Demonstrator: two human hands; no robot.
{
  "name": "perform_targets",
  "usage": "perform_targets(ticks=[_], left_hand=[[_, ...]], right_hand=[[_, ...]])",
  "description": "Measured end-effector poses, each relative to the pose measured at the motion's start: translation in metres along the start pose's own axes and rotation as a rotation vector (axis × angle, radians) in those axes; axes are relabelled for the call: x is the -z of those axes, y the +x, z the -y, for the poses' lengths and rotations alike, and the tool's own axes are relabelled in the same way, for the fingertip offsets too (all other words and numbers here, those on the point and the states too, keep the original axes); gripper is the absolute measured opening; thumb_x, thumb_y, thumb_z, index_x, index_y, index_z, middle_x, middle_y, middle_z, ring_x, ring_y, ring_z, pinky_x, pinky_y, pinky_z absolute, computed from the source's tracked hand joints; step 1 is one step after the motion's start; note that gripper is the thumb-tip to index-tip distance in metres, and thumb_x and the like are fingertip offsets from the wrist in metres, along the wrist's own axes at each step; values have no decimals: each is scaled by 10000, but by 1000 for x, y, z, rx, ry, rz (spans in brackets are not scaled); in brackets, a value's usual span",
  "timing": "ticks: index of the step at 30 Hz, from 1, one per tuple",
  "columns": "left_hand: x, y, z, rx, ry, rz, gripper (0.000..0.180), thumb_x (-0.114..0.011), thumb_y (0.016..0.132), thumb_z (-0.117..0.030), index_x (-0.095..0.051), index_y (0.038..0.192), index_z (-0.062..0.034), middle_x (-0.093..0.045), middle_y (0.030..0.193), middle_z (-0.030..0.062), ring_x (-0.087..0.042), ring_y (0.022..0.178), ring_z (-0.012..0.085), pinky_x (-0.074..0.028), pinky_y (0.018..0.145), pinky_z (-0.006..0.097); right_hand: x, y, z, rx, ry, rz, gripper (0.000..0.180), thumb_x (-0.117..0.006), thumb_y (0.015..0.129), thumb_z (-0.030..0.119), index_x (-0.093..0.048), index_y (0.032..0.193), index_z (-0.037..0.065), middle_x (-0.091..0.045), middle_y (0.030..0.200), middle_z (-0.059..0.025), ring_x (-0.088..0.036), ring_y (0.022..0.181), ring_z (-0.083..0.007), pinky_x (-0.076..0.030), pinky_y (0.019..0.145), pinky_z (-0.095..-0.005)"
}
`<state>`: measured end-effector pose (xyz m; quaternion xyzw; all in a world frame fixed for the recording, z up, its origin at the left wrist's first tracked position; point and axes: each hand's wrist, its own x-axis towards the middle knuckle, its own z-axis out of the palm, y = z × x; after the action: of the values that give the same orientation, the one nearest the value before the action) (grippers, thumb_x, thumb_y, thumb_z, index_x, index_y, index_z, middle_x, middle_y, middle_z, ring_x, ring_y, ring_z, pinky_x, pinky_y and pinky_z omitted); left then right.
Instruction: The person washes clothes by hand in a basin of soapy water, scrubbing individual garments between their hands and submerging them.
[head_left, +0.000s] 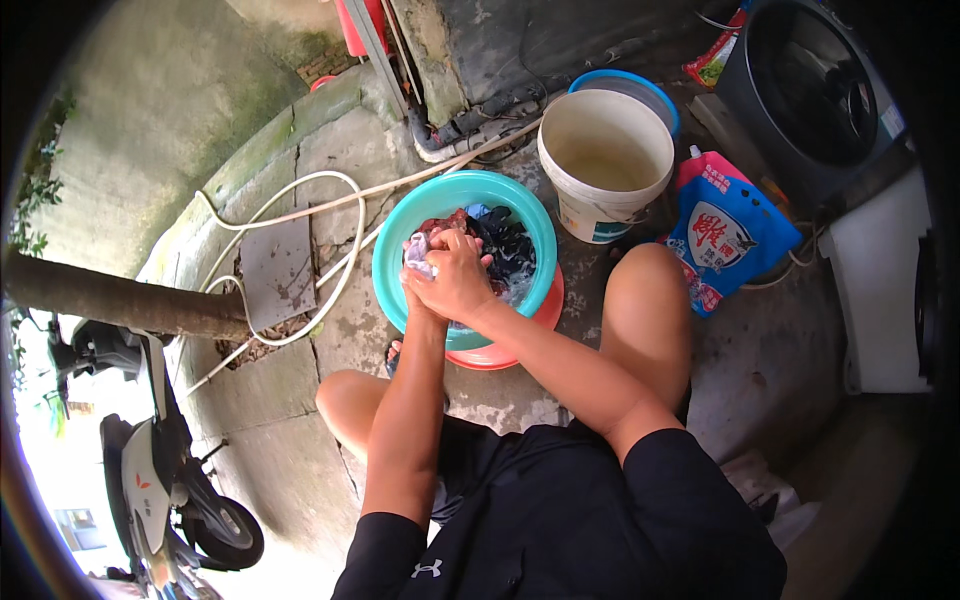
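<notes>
Both my hands are clasped together over a teal basin [392,262] that sits stacked on a red basin [520,348]. My right hand [458,278] lies on top, and my left hand [418,292] is under it. Together they squeeze a light-coloured wet cloth [417,252] at the basin's left side. Dark and red laundry [502,243] soaks in soapy water inside the basin. My bare knees flank the basins.
A white bucket [606,165] of murky water stands behind the basins, with a blue tub [628,88] behind it. A blue detergent pouch [727,240] leans at the right. White hoses [330,215] snake over the concrete. A scooter [160,480] is parked at the lower left.
</notes>
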<state>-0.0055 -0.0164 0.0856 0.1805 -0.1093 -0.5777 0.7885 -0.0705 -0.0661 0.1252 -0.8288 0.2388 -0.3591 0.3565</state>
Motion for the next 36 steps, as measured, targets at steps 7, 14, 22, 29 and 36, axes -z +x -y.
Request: perform_targets(ticks=[7,14,22,29,36], left_hand=[[-32,7,33,127,-4,-390,391,-395,1021,-362,-549,1261,-94,-592,1260,132,-566,1160,334,-447,1011,512],[34,-22,18,-107,110,-319,335,-447,1004,-427,-585,1089,-133,-635,991,127,-613,940,302,-502,885,454],[-23,-4,55,207,485,-577,332,-474,990,-355,-574,1176,-99,-639,1140,85,-631,942,217,-534,839,385],[53,14,35,115,276,-682,201,-493,988,-265,-622,994,-111,-621,804,8,-603,744,171,-517,699,339],[75,3,26,-283,2080,-623,634,-739,703,-194,-589,1315,-125,-568,1240,287,-541,1168,450,-441,987,478]], right_hand=[[0,2,-95,-206,60,-252,288,-581,845,186,-613,1056,-7,-610,1085,-246,-577,1033,-409,-463,931,-465],[-31,-48,-29,128,63,-185,355,-534,854,130,-579,1171,-22,-599,1098,-233,-563,1051,-403,-451,939,-488],[-5,-25,-109,-707,257,-39,304,-529,865,260,-730,842,34,-679,766,-234,-685,735,-383,-519,642,-484],[-33,-48,-94,-205,117,-17,136,-538,837,103,-600,929,25,-622,913,-228,-599,886,-417,-474,805,-509],[-10,4,-120,-114,-336,68,449,-728,769,224,-629,1202,166,-501,1327,-186,-439,1248,-402,-387,1020,-512]])
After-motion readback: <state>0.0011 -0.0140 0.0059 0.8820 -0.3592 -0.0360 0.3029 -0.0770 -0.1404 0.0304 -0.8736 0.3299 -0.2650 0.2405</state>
